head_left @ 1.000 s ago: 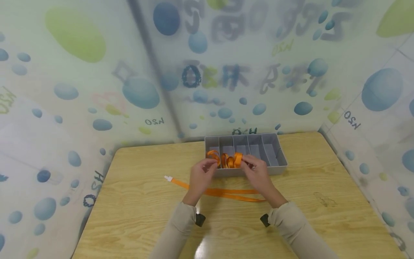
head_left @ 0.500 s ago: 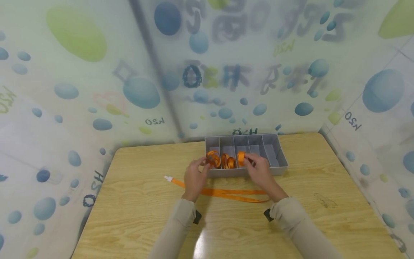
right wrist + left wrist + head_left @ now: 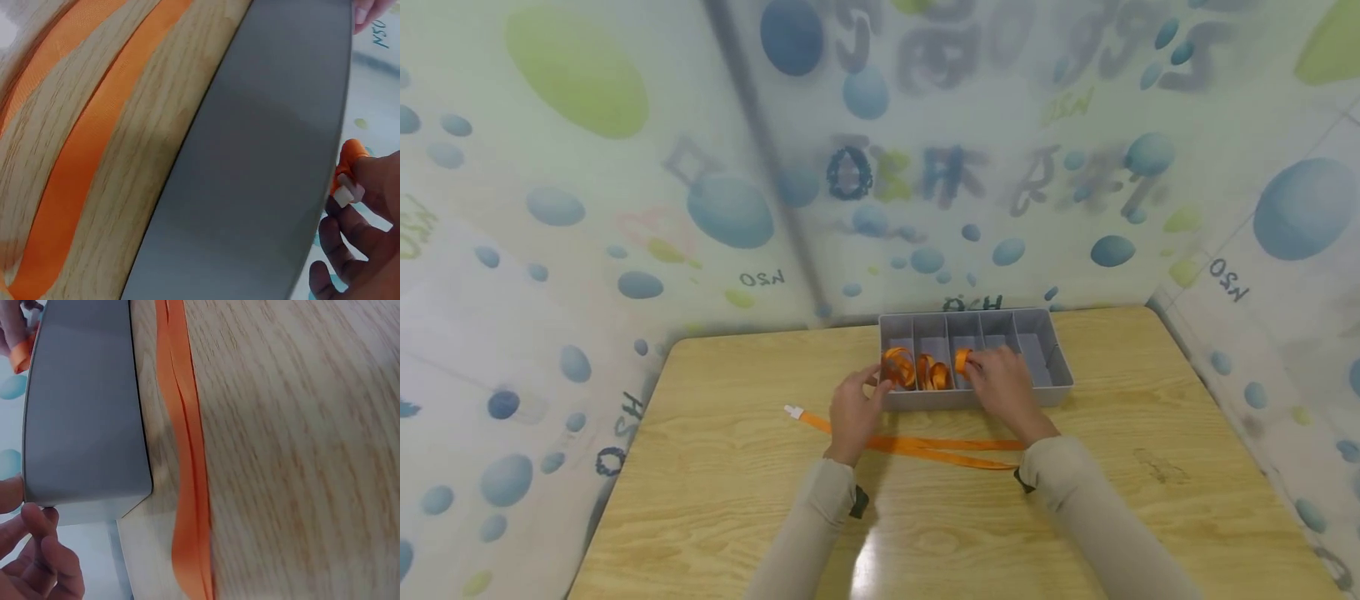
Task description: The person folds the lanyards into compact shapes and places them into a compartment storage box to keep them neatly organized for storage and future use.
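A grey compartment box stands at the table's back edge. Coiled orange lanyards sit in its two leftmost compartments, one coil at the far left and another coil beside it. My right hand pinches a rolled orange lanyard over the third compartment; its white clip shows at the fingers in the right wrist view. My left hand pinches the box's front left corner between thumb and fingers, seen at the rim in the left wrist view.
One long orange lanyard lies stretched on the wooden table in front of the box, partly under both arms, its white clip pointing left. A patterned wall rises right behind the box.
My right hand has moved right with the rolled lanyard, from the second compartment to over the third. My left hand has left the far left coil and drawn back to the box's corner.
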Motion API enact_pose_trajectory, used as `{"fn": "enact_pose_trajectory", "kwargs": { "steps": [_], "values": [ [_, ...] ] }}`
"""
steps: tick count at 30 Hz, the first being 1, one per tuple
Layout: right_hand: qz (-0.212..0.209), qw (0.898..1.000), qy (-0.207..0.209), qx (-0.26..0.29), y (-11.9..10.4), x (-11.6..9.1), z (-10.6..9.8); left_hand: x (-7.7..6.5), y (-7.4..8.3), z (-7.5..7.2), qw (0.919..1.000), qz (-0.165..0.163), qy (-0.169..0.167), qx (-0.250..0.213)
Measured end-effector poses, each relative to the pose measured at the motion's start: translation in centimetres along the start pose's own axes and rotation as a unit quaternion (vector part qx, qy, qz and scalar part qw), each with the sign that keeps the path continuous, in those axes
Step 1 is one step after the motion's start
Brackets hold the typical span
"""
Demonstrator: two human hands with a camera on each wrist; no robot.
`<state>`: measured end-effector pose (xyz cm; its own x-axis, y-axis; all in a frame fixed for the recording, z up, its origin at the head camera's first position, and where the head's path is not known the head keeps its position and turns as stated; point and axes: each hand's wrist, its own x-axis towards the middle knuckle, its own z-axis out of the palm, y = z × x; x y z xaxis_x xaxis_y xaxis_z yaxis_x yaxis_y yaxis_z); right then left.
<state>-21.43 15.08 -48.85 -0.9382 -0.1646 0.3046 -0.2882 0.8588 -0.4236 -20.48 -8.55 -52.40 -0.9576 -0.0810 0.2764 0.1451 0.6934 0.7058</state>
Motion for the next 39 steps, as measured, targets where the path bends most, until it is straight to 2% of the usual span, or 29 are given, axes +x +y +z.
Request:
{"fn": "enact_pose_trajectory", "kwargs": {
  "steps": [10,15,21,26,30,36,39],
  "values": [
    [-0.014,0.997,-0.003,-0.079,0.4,0.5,1.0,-0.1,-0.2,-0.3,0.9998,0.01,-0.011,-0.014],
    [-0.009,0.996,-0.004,-0.091,0.5,0.7,1.2,-0.1,0.0,-0.5,0.9997,0.006,-0.018,-0.015],
    [0.008,0.995,-0.014,-0.098,0.5,0.8,1.3,-0.1,0.1,-0.8,0.9997,0.009,-0.021,-0.011],
    [0.006,0.995,-0.016,-0.101,0.4,0.8,1.2,-0.1,0.1,-0.8,0.9996,0.014,-0.021,-0.016],
    [0.007,0.997,-0.012,-0.079,0.3,0.6,0.9,-0.1,0.0,-0.8,0.9996,0.015,-0.019,-0.016],
    [0.006,0.998,0.003,-0.065,0.7,0.4,0.8,-0.1,-0.2,-0.6,0.9996,0.013,-0.02,-0.016],
    [0.003,0.998,0.025,-0.065,0.9,0.2,0.9,-0.1,-0.3,-0.5,0.9996,0.01,-0.02,-0.016]
  ]
}}
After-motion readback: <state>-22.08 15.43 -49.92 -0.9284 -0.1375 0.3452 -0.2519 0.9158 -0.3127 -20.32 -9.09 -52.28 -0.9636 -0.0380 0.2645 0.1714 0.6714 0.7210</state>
